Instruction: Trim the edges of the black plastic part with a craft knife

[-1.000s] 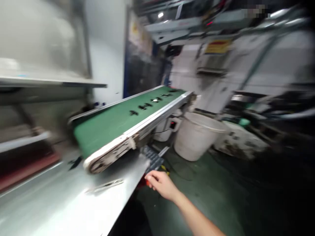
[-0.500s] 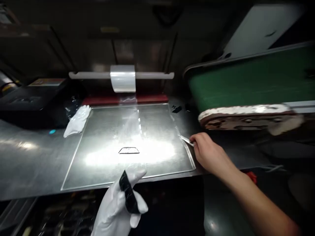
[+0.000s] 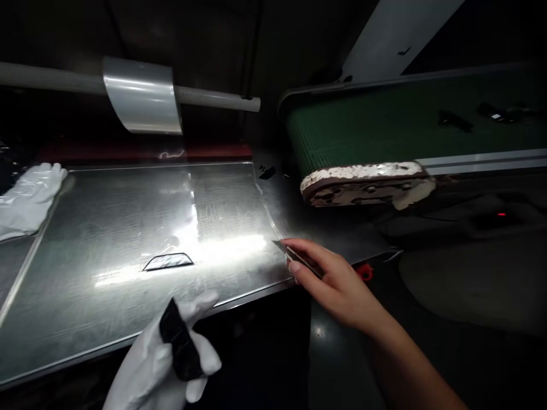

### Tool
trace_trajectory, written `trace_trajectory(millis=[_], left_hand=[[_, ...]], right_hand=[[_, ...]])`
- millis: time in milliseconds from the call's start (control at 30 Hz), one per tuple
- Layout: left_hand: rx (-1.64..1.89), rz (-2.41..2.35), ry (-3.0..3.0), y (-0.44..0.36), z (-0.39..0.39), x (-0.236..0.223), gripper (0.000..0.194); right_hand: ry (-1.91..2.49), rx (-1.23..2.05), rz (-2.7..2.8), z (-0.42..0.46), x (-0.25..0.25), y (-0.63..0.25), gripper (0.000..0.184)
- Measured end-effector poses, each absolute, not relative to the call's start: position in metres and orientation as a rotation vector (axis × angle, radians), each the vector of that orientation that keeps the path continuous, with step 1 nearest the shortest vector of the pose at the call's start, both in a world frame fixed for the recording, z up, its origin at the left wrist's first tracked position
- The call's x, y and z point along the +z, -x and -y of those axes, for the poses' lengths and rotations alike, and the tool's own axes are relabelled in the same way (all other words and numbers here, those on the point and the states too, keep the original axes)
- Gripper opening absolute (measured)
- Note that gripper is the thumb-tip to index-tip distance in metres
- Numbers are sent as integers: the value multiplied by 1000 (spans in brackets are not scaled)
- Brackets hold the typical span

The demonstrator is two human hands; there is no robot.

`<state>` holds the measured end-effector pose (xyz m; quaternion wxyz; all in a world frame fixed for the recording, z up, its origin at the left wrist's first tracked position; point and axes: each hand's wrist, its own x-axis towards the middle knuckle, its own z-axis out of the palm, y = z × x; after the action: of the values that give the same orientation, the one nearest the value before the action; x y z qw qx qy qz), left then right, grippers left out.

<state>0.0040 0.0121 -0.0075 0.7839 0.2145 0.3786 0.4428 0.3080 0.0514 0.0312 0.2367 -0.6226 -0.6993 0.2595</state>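
Head view: left hand [image 3: 171,353], gloved, grips a black part [image 3: 179,341] at six o'clock below the worktop [image 3: 106,228]. Right hand [image 3: 333,279] pinches a blade [image 3: 294,256] at three o'clock; best keep its edge angled away from fingers.

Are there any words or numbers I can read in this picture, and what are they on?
None can be read.
Green conveyor belt: small dark parts with a pale spot, too blurred to tell any writing.
Film roll, metal table, spare white glove: no writing shows.
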Motion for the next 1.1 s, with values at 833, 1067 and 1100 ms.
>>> trace_trajectory(millis=[833, 1067, 1100], left_hand=[[1026, -445, -533, 4, 1, -14, 46], [977, -447, -523, 3, -2, -11, 51], [970, -448, -522, 3, -2, -10, 51]], right_hand=[[1007, 1080, 2285, -44, 46, -210, 47], [1050, 1082, 2244, -39, 48, -212, 44], [1057, 1072, 2241, -38, 49, -213, 43]])
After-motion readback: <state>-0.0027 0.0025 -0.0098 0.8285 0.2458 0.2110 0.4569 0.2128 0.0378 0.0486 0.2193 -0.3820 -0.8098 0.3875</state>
